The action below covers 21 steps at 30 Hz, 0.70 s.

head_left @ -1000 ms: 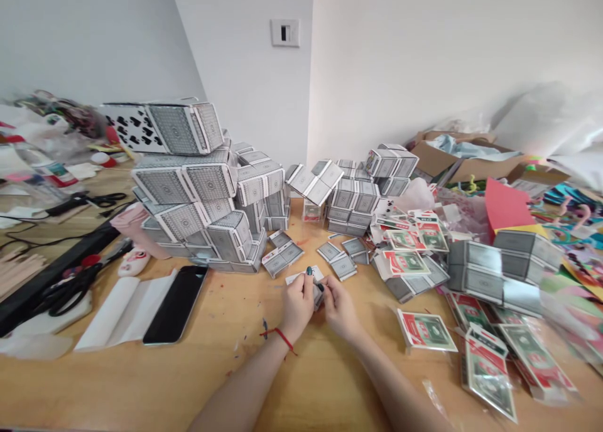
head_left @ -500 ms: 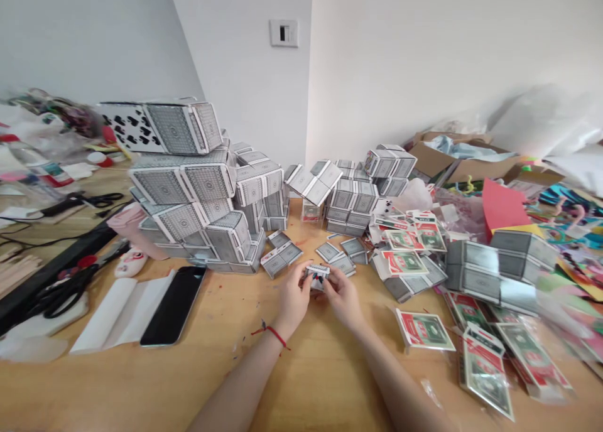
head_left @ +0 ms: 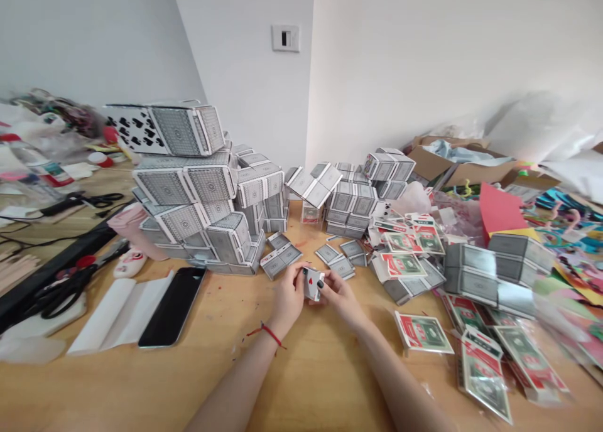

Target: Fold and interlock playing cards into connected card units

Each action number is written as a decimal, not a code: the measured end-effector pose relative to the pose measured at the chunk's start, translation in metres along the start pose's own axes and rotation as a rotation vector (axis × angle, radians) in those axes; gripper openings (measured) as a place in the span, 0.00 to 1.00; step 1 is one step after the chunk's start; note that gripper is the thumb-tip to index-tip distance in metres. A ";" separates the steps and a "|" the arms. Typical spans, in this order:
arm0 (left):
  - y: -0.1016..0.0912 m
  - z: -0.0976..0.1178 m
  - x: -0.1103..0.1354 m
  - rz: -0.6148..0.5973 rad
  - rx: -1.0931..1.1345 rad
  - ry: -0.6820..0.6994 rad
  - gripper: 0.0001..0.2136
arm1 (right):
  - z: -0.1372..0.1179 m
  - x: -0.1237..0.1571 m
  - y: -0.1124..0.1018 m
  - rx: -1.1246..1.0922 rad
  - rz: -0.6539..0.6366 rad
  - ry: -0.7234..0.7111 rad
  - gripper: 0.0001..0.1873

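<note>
Between both hands, above the table's middle, is a playing card [head_left: 311, 284] with a red heart facing me; whether other cards lie behind it I cannot tell. My left hand [head_left: 291, 295] is closed on its left edge, a red string bracelet at the wrist. My right hand [head_left: 340, 297] pinches the right edge. Just beyond lie grey-backed folded cards [head_left: 281, 257] and more flat card pieces [head_left: 335, 260]. To the left stands a tall stack of blocks [head_left: 207, 184] made from cards, and a smaller card structure [head_left: 352, 199] stands at the back.
A black phone [head_left: 173, 306] lies left on white paper [head_left: 106, 316], with black scissors [head_left: 70, 287] further left. Red and green card boxes [head_left: 426, 333] are scattered right, beside grey card blocks [head_left: 471, 272]. Open cardboard boxes [head_left: 464, 168] and coloured craft paper crowd the far right.
The card between my hands has turned so that its heart face now shows toward me. Both hands have shifted slightly, and the view has moved a little.
</note>
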<state>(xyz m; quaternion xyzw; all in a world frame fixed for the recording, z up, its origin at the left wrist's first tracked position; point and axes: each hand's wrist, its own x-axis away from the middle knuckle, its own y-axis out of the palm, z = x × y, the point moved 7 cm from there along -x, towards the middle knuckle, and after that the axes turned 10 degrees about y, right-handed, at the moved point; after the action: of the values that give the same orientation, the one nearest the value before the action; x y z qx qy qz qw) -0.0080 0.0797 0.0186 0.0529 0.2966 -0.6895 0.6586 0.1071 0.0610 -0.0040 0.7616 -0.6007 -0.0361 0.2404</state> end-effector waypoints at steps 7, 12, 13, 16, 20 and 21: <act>0.004 0.022 -0.004 -0.094 0.072 0.087 0.11 | 0.001 0.002 0.005 -0.119 -0.021 0.059 0.17; 0.001 0.024 -0.002 -0.109 -0.108 0.118 0.11 | 0.003 0.002 0.006 -0.102 -0.016 0.111 0.16; -0.001 0.022 -0.001 -0.086 -0.142 0.110 0.10 | 0.003 0.002 0.006 -0.108 -0.012 0.112 0.15; -0.005 0.022 -0.001 -0.047 -0.201 0.127 0.10 | 0.002 0.002 0.006 -0.141 0.002 0.094 0.15; -0.011 0.023 -0.003 0.024 -0.250 0.153 0.11 | -0.001 -0.001 -0.004 -0.175 0.070 0.059 0.17; -0.014 0.020 -0.003 0.061 -0.256 0.138 0.11 | -0.003 -0.002 -0.009 -0.187 0.108 0.038 0.17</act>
<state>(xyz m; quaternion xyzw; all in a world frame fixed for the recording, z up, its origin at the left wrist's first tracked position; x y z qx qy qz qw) -0.0147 0.0718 0.0416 0.0247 0.4247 -0.6207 0.6586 0.1161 0.0651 -0.0059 0.7028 -0.6304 -0.0645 0.3233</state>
